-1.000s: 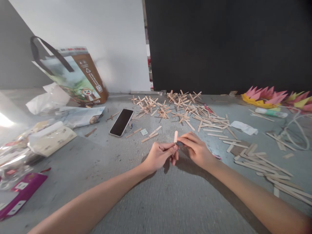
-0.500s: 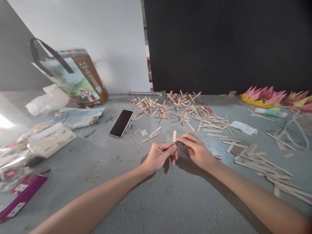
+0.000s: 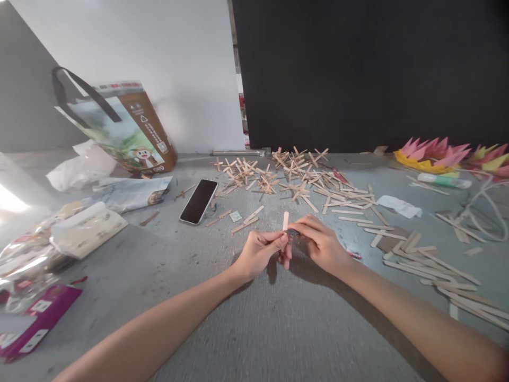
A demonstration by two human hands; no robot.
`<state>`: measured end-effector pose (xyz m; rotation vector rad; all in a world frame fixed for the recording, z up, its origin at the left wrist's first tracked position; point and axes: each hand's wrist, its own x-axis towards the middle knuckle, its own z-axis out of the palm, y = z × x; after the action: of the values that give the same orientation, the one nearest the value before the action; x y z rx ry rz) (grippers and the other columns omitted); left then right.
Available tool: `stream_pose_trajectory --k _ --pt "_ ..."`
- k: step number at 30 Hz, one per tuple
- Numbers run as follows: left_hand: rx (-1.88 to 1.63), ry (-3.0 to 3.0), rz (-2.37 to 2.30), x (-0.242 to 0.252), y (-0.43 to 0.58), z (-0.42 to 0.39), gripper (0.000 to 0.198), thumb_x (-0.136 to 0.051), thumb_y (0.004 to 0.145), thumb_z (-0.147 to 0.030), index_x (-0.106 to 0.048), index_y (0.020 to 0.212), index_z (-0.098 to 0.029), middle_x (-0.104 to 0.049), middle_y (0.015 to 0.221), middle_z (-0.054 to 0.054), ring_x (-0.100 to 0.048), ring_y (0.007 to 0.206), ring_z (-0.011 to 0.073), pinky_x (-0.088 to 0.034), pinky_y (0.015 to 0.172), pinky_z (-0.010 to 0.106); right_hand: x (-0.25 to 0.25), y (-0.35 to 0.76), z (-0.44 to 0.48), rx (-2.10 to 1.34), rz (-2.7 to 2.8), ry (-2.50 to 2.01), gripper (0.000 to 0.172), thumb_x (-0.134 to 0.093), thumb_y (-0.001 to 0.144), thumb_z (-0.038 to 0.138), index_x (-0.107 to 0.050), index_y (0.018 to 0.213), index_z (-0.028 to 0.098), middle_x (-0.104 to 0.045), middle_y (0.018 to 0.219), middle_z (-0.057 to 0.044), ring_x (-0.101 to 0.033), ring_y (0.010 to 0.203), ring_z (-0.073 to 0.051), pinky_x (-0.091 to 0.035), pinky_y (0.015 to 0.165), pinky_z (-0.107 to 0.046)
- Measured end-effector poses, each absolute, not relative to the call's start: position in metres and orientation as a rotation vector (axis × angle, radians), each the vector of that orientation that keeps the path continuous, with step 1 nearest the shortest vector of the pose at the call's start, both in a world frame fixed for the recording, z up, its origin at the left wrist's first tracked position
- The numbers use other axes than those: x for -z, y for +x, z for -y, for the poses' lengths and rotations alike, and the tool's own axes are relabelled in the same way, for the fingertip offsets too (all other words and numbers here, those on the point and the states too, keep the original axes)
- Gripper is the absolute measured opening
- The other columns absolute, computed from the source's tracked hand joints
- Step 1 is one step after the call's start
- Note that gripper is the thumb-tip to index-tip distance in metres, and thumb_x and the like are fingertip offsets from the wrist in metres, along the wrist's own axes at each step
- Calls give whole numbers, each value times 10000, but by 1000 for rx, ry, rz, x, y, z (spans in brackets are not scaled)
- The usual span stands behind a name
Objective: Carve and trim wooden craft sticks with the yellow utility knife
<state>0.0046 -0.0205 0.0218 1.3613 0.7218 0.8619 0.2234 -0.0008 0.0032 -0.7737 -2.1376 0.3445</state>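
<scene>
Between the thumb and fingers of my left hand [image 3: 260, 252], a wooden craft stick [image 3: 286, 220] is pinched upright, its rounded top showing above the fingertips. My right hand [image 3: 320, 243] grips a small dark tool [image 3: 293, 233] and presses its end against the stick's edge; the tool's kind cannot be made out. Both hands meet just above the grey table [image 3: 254, 339]. Behind them lie a pair of loose sticks [image 3: 247, 218] and a small patterned square [image 3: 235, 216].
Crossed sticks [image 3: 294, 172] are heaped at the back, with loose sticks [image 3: 429, 262] on the right. A phone [image 3: 199, 201] lies left of centre. Further left are a carrier bag [image 3: 131, 132] and plastic packets [image 3: 89, 231]. Paper crowns [image 3: 431, 156] and a white cable [image 3: 483, 212] sit far right.
The hands, stick and dark tool keep almost the same pose. The whole view has shifted very slightly.
</scene>
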Motion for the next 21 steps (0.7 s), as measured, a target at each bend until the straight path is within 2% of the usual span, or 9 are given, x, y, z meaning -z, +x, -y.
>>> stream_pose_trajectory --k 3,8,15,21 --pt "-856 1359 -702 -23 4 20 503 -565 1011 -541 -708 768 -125 -658 637 46 -608 586 116 -511 643 255 -4 224 1 -367 2127 -771 483 -425 952 -29 -642 1274 259 -674 1032 -79 -581 930 -240 -515 816 -392" --pt "-815 1395 -747 -22 3 20 533 -571 991 -588 -683 733 -135 -634 653 32 -565 520 94 -478 570 244 -1 222 1 -350 2126 -759 512 -410 949 -38 -641 1293 264 -681 1048 -82 -586 940 -244 -519 821 -396" --pt "-810 1364 -735 -17 4 18 489 -577 1010 -524 -680 733 -134 -619 628 13 -555 504 73 -444 562 219 2 221 1 -358 2114 -779 517 -412 953 -33 -651 1296 272 -678 1049 -81 -587 949 -251 -520 841 -405" --pt "-844 1330 -713 -21 4 19 486 -573 1008 -528 -675 737 -137 -644 673 28 -568 529 86 -476 593 238 -3 223 1 -381 2112 -815 432 -427 989 27 -665 1256 268 -675 1014 -81 -595 925 -249 -513 818 -397"
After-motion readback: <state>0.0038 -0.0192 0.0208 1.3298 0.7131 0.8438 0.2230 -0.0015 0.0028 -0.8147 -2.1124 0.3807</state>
